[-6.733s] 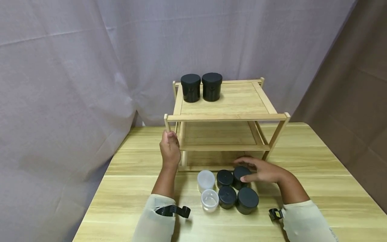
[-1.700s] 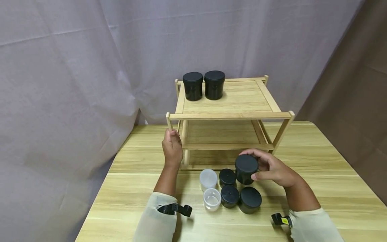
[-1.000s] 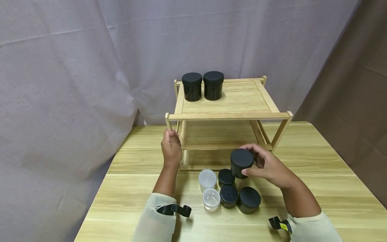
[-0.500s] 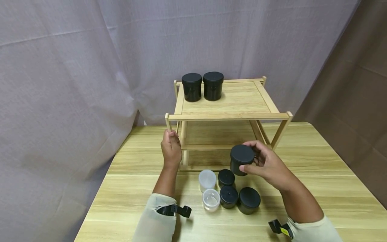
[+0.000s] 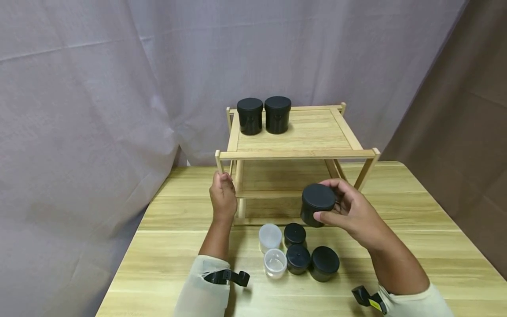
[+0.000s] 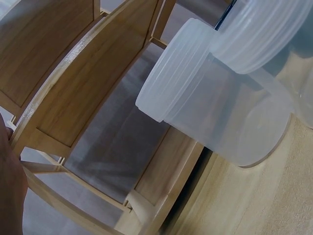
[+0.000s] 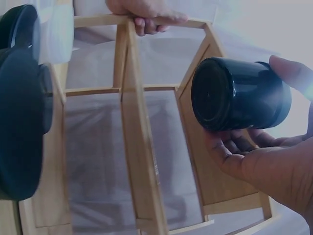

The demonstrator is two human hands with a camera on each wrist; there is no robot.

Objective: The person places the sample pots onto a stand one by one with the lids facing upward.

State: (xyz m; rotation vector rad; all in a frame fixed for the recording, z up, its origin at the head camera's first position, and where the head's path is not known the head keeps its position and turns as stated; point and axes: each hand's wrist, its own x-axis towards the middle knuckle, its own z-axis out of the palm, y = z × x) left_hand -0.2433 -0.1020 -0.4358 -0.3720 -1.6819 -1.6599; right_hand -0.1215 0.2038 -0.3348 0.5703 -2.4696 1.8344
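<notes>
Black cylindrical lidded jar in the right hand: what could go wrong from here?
The black cylindrical lidded jar could slip: the right hand holds it by its glossy side, off the pale wooden table, its base bare in the right wrist view. If raised close in, it might knock the front rail of the light wooden rack. The left hand grips the rack at its front left, so a tug could jolt the two black cylindrical jars on top.

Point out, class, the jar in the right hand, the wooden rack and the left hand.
Held black jar [image 7: 242, 94], right wrist view: side of its body.
Wooden rack [image 5: 297, 154], head view: front top rail.
Left hand [image 5: 223, 196], head view: its middle.
</notes>
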